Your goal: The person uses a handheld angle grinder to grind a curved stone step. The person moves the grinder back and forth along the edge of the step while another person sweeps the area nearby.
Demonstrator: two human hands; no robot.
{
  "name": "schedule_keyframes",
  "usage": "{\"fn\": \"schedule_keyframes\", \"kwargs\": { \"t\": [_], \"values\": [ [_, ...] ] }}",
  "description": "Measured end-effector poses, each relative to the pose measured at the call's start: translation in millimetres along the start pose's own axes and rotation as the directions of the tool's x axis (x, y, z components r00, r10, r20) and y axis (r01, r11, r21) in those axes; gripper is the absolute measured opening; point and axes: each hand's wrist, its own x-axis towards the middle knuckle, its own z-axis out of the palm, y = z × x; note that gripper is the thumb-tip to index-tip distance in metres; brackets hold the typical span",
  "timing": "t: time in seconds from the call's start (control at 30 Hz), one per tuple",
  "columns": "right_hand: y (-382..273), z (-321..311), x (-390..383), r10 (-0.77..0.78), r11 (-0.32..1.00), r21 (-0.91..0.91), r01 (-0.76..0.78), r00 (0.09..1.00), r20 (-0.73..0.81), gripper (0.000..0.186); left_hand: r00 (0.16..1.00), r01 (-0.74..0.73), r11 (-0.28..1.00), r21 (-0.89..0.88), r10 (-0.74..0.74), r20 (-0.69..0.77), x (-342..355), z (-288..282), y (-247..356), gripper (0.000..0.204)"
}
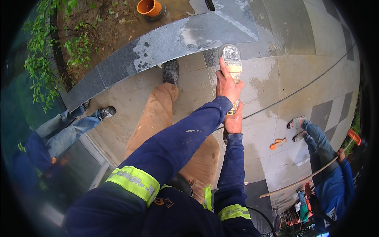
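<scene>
An angle grinder [233, 59], coated in pale dust with some yellow showing, is held out in front of me. Around its front body wraps my left hand [228, 83], index finger stretched along the head. Behind it, my right hand [233, 121] closes on the rear of the tool. The grinder's round head is at the edge of a grey stone ledge [166, 41]; whether the disc touches the stone cannot be made out. Pale wet residue and dark spots mark the ledge top.
A black cable [294, 93] crosses the tiled floor [244, 154]. Orange gloves [278, 143] lie to the right. One person [331, 173] at right holds a long wooden handle [298, 181]; another person [51, 146] stands at left. An orange pipe [150, 8] rises from the muddy soil.
</scene>
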Motion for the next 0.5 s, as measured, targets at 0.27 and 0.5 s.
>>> {"fn": "schedule_keyframes", "kwargs": {
  "t": [0.27, 0.5],
  "values": [
    [2.7, -4.3, -12.3, -0.128, 0.988, -0.08, 0.129, 0.992, 0.017, 0.088, 0.995, -0.008, 0.993, -0.122, -0.003, -0.095, -20.8, -14.8, 0.5, 0.112],
    [-7.5, 11.6, -5.7, -0.091, 0.981, -0.157, 0.115, 0.984, 0.154, 0.088, 0.95, -0.044, 0.998, -0.033, 0.031, -0.312, -7.2, -27.1, -28.8, 0.112]
  ]
}}
